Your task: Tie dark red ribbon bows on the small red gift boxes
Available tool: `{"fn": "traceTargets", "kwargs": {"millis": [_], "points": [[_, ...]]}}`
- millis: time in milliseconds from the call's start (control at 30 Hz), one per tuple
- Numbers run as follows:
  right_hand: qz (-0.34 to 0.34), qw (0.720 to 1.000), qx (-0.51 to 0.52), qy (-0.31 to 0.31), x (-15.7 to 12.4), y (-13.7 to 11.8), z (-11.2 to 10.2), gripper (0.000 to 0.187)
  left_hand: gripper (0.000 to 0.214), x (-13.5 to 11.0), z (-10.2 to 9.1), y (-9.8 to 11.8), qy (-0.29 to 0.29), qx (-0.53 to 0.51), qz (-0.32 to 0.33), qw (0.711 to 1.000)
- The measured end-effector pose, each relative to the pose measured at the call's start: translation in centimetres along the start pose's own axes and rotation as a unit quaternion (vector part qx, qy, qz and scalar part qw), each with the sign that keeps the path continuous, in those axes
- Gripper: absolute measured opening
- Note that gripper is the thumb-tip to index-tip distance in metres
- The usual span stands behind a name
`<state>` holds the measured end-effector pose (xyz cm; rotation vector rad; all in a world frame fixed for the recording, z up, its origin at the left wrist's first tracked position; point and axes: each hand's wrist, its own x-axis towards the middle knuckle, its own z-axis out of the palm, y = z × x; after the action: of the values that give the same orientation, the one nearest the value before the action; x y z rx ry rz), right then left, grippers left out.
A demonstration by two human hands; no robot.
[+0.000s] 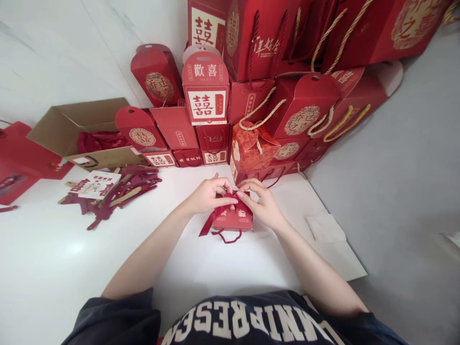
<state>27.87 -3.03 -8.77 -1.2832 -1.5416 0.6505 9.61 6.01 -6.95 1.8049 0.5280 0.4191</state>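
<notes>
A small red gift box with pale Chinese characters stands on the white table in front of me. Its dark red cord handle hangs out on the side nearest me. Across the top of the box lies a dark red ribbon, one loose tail slanting down to the left. My left hand pinches the ribbon from the left, thumb stretched over it. From the right, my right hand closes thumb and fingers on the ribbon. Both hands meet above the box, and the ribbon's middle is partly hidden by the fingers.
Stacked red gift boxes with rope handles rise behind my hands. At the left lie a pile of dark red ribbons, a printed card and an open cardboard box. White paper rests by the table's right edge.
</notes>
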Motion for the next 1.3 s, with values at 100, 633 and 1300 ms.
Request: {"fn": "traceTargets", "kwargs": {"millis": [100, 633, 1300], "points": [[0.017, 0.998, 0.055, 0.017, -0.1, 0.2, 0.2, 0.014, 0.025, 0.0, -0.1, 0.2, -0.012, -0.022, -0.016, 1.0], [-0.128, 0.99, 0.027, -0.047, -0.5, 1.2, 0.0, 0.013, 0.024, 0.1, -0.4, 0.2, -0.04, -0.098, -0.049, 0.993], [-0.035, 0.997, 0.057, -0.035, -0.8, 1.0, 0.3, 0.01, 0.022, -0.9, 2.7, 3.9, 0.114, 0.307, 0.02, 0.945]]}}
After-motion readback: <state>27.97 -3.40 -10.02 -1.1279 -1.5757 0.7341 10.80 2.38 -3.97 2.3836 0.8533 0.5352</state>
